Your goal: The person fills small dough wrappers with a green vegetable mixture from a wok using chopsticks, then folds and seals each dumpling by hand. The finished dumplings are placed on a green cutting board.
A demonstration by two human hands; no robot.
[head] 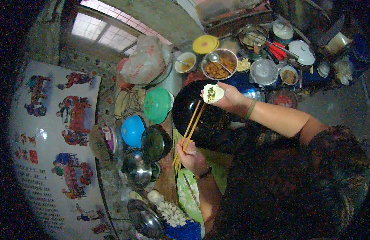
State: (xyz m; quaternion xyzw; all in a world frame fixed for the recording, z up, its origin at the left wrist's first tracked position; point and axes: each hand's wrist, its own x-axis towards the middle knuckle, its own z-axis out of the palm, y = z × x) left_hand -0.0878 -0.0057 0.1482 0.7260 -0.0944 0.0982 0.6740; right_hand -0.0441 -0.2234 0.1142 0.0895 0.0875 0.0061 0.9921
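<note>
On the palm of my right hand [233,99] lies a round dough wrapper [218,95] with a small heap of chopped green filling [211,93]. My left hand [191,156] grips a pair of wooden chopsticks [191,127]. Their tips point up toward the wrapper, close to its lower edge. Below the wrapper and beyond it is a large black wok [185,105]. Beside my left forearm lies a light green oval tray [185,186] with a thin brown stick across it. Several folded white dumplings [173,213] are heaped near the bottom.
A steel bowl of brown food [221,67] with a ladle stands near a white bowl [185,61] and a yellow lid [205,44]. Green [156,105] and blue [133,130] bowls and steel pots [137,168] line the counter. A lidded white pot [302,52] stands at upper right.
</note>
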